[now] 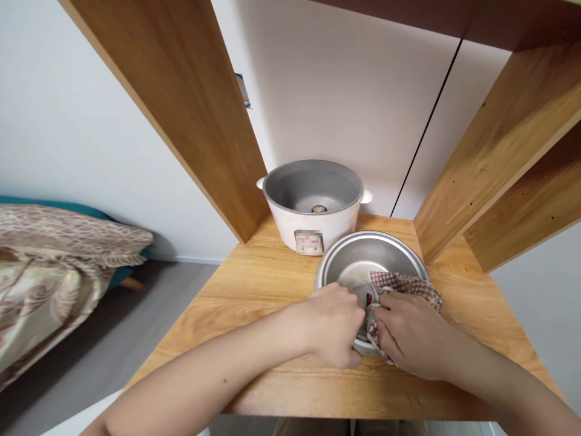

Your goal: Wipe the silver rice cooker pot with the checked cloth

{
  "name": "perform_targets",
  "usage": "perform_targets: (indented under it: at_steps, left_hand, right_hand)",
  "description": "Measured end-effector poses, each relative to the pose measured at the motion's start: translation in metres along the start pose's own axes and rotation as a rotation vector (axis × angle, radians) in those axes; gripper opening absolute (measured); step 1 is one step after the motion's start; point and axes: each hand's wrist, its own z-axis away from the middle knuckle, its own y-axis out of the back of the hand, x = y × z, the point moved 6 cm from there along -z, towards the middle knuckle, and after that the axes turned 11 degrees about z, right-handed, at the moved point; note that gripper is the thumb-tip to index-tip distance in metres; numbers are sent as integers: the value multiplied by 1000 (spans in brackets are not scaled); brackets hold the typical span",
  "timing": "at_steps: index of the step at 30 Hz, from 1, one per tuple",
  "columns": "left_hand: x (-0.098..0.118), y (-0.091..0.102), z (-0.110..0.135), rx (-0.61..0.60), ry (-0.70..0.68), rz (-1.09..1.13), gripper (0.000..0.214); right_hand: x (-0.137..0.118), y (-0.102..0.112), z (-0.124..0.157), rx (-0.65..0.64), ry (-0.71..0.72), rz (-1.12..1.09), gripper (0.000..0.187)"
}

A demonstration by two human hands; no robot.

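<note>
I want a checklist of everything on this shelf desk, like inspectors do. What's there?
Surface: light wooden shelf top between wooden side panels.
Things in hand: round silver metal pot with brown-and-white checked cloth over its near rim.
Clutter: white cooker body with grey inside, behind the pot.
Hands: left hand grips the pot's near rim; right hand presses the cloth.
Cables: nothing seen.
Surroundings: white wall behind; patterned blanket at left; grey floor.

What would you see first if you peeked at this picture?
Two hands in the middle: the left hand grips the rim of a shiny metal pot, the right hand holds a checked cloth against it. Behind them an open white cooker stands on the wooden shelf.
</note>
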Motion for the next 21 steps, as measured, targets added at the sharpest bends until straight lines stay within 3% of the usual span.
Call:
perform_targets:
  at_steps: [21]
  left_hand:
    - [2,2,0,-32,24,-9,38]
  right_hand:
    - [11,5,5,32,43,10,33]
